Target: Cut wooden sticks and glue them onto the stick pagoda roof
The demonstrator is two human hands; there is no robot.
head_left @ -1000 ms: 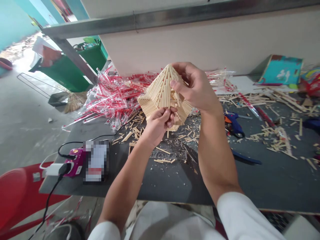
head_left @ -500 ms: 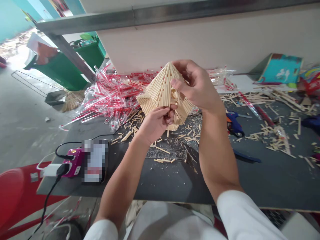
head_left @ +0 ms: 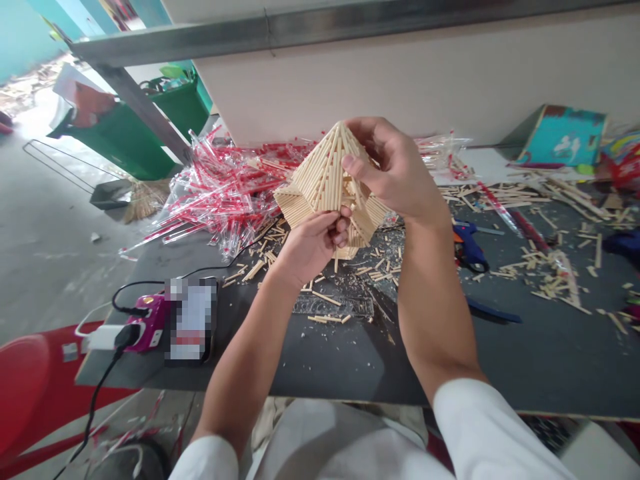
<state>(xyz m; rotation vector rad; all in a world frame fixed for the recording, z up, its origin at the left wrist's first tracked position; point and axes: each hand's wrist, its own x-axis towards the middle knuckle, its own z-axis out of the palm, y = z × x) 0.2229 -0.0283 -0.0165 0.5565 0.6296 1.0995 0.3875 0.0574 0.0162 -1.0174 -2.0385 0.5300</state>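
A pyramid-shaped model of pale wooden sticks [head_left: 320,183] is held up above the dark table [head_left: 525,360]. My right hand [head_left: 395,170] grips it from the right, fingers over the peak and thumb on the front face. My left hand [head_left: 313,243] is closed at the model's lower edge, fingertips pinching there; whether a loose stick is in them is hidden. Cut stick pieces [head_left: 330,310] lie scattered on the table below the hands.
A heap of clear and red wrappers [head_left: 225,193] lies at the back left. A blue glue gun [head_left: 467,247], blue pliers [head_left: 493,312], a phone [head_left: 193,320] and a purple device with cables [head_left: 145,323] sit on the table. Green bins [head_left: 125,140] stand left, a red chair [head_left: 30,393] nearer.
The model and both hands have shifted only slightly; the grips are the same.
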